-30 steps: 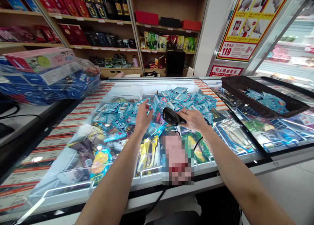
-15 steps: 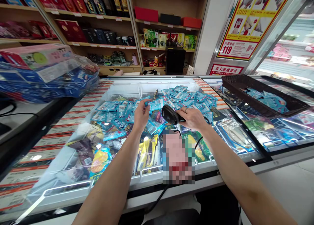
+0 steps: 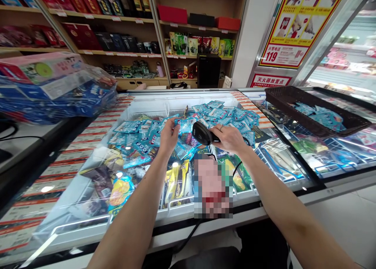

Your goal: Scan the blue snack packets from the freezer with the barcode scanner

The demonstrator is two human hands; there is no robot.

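— Over the blue packets (image 3: pixel 219 114), what are you holding?
— Your right hand (image 3: pixel 229 138) is clamping its fingers around the scanner (image 3: pixel 201 132); your left hand (image 3: pixel 169 134) is pinching one packet (image 3: pixel 185 125) just left of it. You're best keeping that flat, facing the scanner.
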